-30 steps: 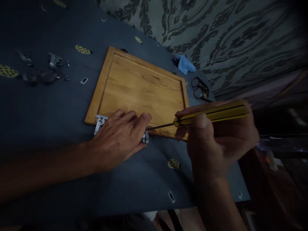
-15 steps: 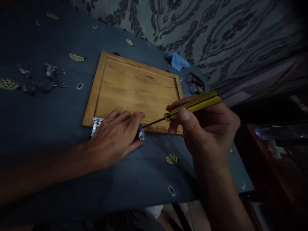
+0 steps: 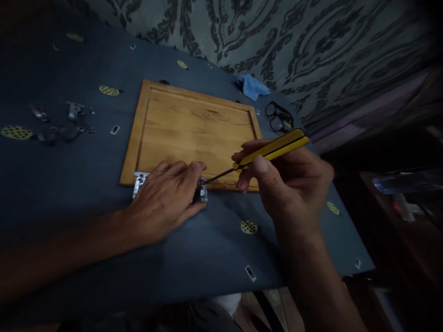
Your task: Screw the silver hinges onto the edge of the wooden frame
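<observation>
A framed wooden panel (image 3: 197, 129) lies on the blue patterned cloth. A metal hinge (image 3: 139, 183) sits at the panel's near left corner, partly covered by my left hand (image 3: 166, 200). That hand is closed round the hinge, whose other end shows between thumb and forefinger. My right hand (image 3: 290, 180) grips a screwdriver with a yellow handle (image 3: 273, 148). The screwdriver's shaft slants down left, and its tip meets the hinge beside my left fingers. Any screw under the tip is too small to make out.
Several metal hinge parts (image 3: 74, 110) and small screws lie on the cloth at the left. Behind the panel's right side are a blue rag (image 3: 252, 87) and dark-framed glasses (image 3: 278, 116). A patterned wall covering (image 3: 242, 32) rises behind; a dark shelf stands at the right.
The view has shifted slightly. My right hand and the screwdriver have moved a little left, with the tip still at the hinge. The left hand keeps its place on the hinge.
</observation>
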Demonstrator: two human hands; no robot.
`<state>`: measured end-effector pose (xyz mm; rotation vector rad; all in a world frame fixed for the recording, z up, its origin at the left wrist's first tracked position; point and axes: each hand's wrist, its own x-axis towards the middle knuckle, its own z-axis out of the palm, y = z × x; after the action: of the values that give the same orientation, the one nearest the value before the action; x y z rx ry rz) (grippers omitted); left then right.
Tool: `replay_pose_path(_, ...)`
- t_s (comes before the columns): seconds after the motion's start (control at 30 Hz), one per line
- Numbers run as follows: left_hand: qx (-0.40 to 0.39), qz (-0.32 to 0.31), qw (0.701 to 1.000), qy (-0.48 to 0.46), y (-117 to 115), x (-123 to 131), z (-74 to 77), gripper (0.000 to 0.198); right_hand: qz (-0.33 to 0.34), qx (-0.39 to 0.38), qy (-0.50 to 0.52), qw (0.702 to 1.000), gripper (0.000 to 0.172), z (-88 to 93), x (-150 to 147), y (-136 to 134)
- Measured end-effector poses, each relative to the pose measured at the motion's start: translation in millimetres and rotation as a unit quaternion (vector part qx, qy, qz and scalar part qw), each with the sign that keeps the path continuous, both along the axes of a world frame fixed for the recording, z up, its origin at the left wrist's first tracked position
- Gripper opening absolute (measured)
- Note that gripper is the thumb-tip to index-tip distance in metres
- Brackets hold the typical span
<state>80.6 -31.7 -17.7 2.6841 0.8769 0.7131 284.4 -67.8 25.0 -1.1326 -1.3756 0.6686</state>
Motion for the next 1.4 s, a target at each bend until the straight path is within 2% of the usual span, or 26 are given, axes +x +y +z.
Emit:
replay_pose_path(0.23,0.014,-0.01,1.0,-0.001,1,1,1.0,0.053,-0.053,0.078,-0.001,0.996,0.009,-13.4,-10,0)
replay_pose_path(0.37,0.009,-0.009,1.0,0.013,0,1,2.0,0.048,-0.08,0.113,0.031,0.99,0.008,-15.6,-12,-3)
replay_pose_path(0.47,0.016,-0.01,1.0,0.016,0,1,2.4,0.05,-0.107,0.107,0.052,0.987,0.011,-15.0,-12,-5)
replay_pose_path(0.73,0.013,-0.014,1.0,0.021,1,1,2.1,0.048,-0.125,0.085,-0.01,0.988,0.016,-14.7,-11,-7)
replay_pose_path(1.0,0.006,-0.01,1.0,0.026,1,1,2.3,0.047,-0.097,0.085,0.013,0.992,0.009,-18.8,-11,-4)
replay_pose_path(1.2,0.003,-0.006,0.999,0.04,1,1,4.0,0.045,-0.09,0.076,-0.007,0.993,0.012,-18.2,-12,-5)
replay_pose_path(1.4,-0.009,-0.007,0.999,0.04,1,1,4.7,0.045,-0.03,0.058,-0.017,0.998,0.014,-6.9,-10,-8)
